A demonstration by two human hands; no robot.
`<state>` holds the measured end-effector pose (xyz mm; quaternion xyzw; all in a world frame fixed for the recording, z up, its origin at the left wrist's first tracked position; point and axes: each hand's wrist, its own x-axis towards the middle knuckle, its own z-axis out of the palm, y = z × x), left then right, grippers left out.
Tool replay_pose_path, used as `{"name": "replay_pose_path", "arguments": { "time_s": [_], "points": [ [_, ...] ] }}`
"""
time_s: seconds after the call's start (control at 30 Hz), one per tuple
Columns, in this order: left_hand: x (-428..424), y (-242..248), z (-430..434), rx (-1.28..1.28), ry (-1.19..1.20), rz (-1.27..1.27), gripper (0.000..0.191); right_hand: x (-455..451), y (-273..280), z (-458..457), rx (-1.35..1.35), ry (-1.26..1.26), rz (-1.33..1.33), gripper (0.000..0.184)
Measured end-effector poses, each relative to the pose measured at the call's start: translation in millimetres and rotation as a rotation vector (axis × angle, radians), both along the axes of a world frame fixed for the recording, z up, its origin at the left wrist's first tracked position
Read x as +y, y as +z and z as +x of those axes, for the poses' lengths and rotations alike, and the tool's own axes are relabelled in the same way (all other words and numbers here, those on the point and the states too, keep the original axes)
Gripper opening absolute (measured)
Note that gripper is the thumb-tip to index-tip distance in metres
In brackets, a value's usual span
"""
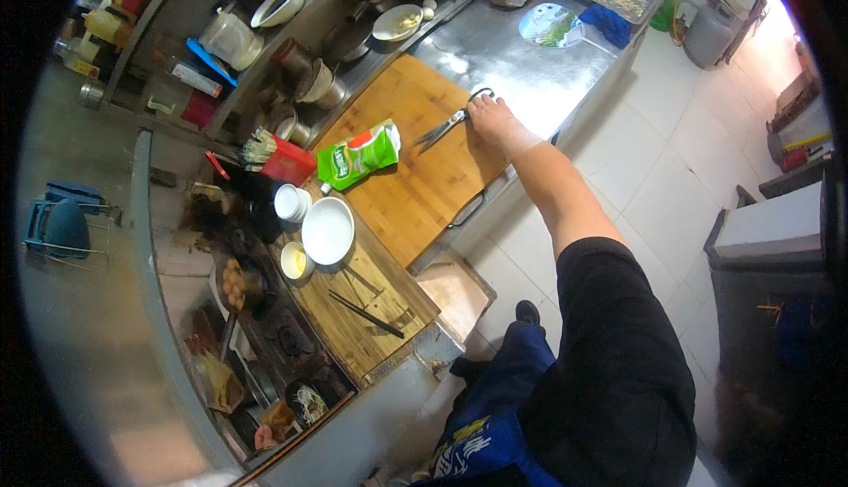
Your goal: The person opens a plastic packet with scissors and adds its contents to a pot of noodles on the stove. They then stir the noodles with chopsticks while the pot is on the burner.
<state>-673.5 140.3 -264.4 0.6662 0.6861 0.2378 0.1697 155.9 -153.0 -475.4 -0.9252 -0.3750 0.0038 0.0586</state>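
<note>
My right hand point(491, 118) is over the black handles of a pair of scissors point(442, 131), fingers curled on them. The steel blades point left across a bamboo cutting board point(424, 202). To the left of the blades lies a green spout pouch point(361, 154) with writing on it, its white cap toward the stove side. I do not see my left hand for certain. At the lower left, a partly hidden hand point(266, 436) is beside a brown item point(277, 415); its arm is out of sight, and whose it is stays unclear.
A white bowl point(328, 230), stacked small bowls point(289, 202), a cup with yellow contents point(296, 261) and black chopsticks point(366, 313) sit on a wooden board point(391, 282). Beside it, a pan point(252, 288) holds round brown food. A hand fan point(548, 25) lies on the steel counter point(457, 43).
</note>
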Motion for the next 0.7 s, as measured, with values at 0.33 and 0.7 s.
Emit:
{"name": "replay_pose_path", "arguments": {
  "time_s": [0.33,0.7],
  "points": [
    [-59.6,28.9,-77.3,-0.053,0.091,0.011,0.026,-32.3,0.0,-5.2,0.083,-0.005,-0.165,0.028],
    [-95.9,14.7,-107.7,-0.276,0.184,-0.010,0.025,-56.9,-26.2,-18.9,0.236,-0.149,-0.034,0.029]
  ]
}}
